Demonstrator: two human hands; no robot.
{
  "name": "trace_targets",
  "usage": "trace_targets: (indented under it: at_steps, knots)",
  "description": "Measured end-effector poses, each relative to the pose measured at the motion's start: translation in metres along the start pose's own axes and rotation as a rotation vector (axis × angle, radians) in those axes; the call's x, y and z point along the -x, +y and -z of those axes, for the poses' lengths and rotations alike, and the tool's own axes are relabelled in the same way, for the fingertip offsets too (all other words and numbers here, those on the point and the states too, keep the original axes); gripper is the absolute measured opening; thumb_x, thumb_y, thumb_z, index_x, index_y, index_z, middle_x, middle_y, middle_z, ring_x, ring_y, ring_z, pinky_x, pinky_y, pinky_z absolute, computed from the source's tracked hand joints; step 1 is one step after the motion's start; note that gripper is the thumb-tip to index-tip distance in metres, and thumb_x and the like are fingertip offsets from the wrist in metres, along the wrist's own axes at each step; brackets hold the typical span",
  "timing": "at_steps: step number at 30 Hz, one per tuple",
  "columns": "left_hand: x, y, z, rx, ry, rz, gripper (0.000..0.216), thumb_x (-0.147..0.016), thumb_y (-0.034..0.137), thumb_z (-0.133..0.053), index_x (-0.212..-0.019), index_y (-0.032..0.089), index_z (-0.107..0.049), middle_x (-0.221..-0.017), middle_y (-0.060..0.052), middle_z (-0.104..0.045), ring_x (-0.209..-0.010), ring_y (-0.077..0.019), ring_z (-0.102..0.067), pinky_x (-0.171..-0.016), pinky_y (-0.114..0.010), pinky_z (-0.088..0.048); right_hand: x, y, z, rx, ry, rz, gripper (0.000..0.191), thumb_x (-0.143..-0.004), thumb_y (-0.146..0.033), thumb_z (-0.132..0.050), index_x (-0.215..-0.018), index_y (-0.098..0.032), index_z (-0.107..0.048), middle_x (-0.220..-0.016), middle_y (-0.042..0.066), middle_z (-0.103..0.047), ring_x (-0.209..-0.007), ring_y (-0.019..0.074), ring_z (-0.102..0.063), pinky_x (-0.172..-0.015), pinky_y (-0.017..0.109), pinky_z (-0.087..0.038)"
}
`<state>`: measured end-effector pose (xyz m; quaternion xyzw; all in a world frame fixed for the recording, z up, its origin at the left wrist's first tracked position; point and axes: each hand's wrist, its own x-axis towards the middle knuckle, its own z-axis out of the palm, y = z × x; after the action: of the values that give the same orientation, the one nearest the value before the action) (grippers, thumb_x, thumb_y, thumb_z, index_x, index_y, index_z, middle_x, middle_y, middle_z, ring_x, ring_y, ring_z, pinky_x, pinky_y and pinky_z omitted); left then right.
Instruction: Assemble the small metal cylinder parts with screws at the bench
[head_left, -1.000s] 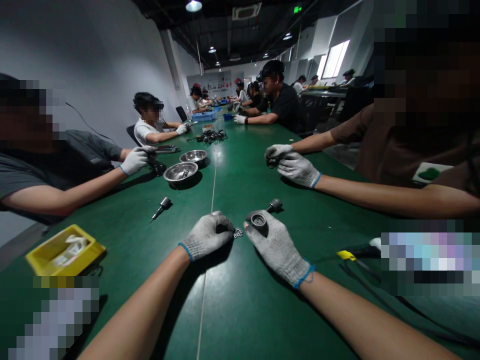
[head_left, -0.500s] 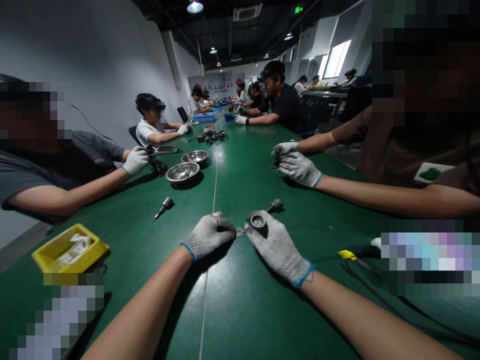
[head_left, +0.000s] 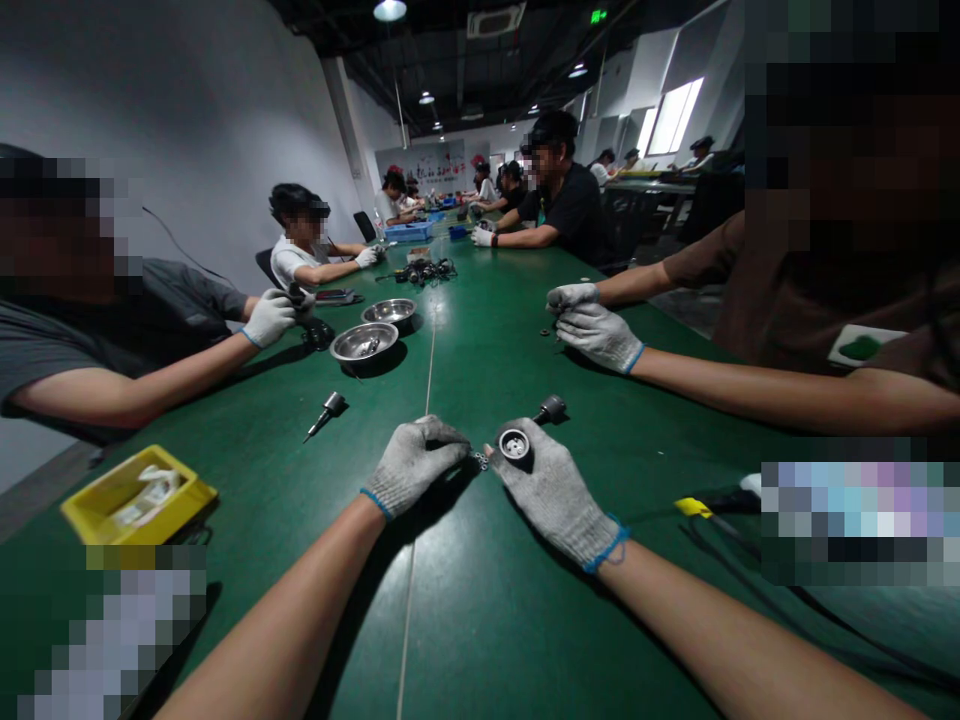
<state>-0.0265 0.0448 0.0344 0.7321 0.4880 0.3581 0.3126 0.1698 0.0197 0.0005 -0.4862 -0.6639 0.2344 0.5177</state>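
Note:
Gloved in grey-white knit, my right hand [head_left: 559,490] grips a round metal cup-shaped part [head_left: 514,445], its open face turned up toward me with small holes or pieces inside. My left hand [head_left: 421,465], in a matching glove, has thumb and fingers pinched together. Whatever its fingertips hold, if anything, is too small to tell. Between the two hands a little cluster of small metal rings [head_left: 481,460] lies on the green table [head_left: 480,620], partly behind the left fingertips. Just beyond my right hand lies a dark metal piece with a cylindrical head [head_left: 553,409].
A metal shaft piece [head_left: 325,415] lies left of centre. Farther back stand two steel bowls [head_left: 364,346], the nearer holding small metal parts. A yellow bin [head_left: 139,495] is at left, a black cable with yellow tape [head_left: 694,508] at right. Co-workers' gloved hands [head_left: 600,335] work on both sides.
My left hand has shifted slightly up, its fingertips just above the rings. The cup-shaped part in my right hand has turned a little, showing more of its inside.

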Motion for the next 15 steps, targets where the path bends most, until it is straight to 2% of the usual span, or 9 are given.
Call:
trace_targets:
  at_steps: [5,9,15]
  knots:
    - [0.002,0.025,-0.006,0.080,0.138,-0.060,0.013,-0.081,0.031,-0.074,-0.081,0.020,-0.081,-0.084,-0.006,-0.077,-0.082,-0.0217,-0.071,-0.083,-0.034,-0.058,0.000,0.003,0.000,-0.014,-0.002,0.000,0.013,-0.089,-0.035,-0.065,-0.095,-0.024,-0.061,-0.084,0.004,-0.073,-0.076,0.0220,-0.071,-0.070,0.033,-0.058]
    - [0.006,0.049,-0.015,0.051,0.139,-0.131,0.011,-0.085,0.026,-0.073,-0.085,0.022,-0.083,-0.083,-0.004,-0.076,-0.081,-0.0196,-0.070,-0.079,-0.031,-0.057,0.002,0.004,0.000,-0.047,-0.038,0.018,0.019,-0.087,-0.024,-0.063,-0.106,-0.023,-0.062,-0.098,0.006,-0.076,-0.091,0.0236,-0.074,-0.084,0.038,-0.060]
    - [0.010,0.055,-0.026,-0.044,0.173,-0.142,0.011,-0.088,0.020,-0.073,-0.089,0.023,-0.084,-0.083,-0.003,-0.075,-0.081,-0.0179,-0.070,-0.075,-0.028,-0.054,0.003,0.004,0.001,-0.032,-0.099,0.042,0.026,-0.089,-0.020,-0.060,-0.114,-0.023,-0.060,-0.107,0.008,-0.076,-0.100,0.0244,-0.074,-0.093,0.040,-0.059]
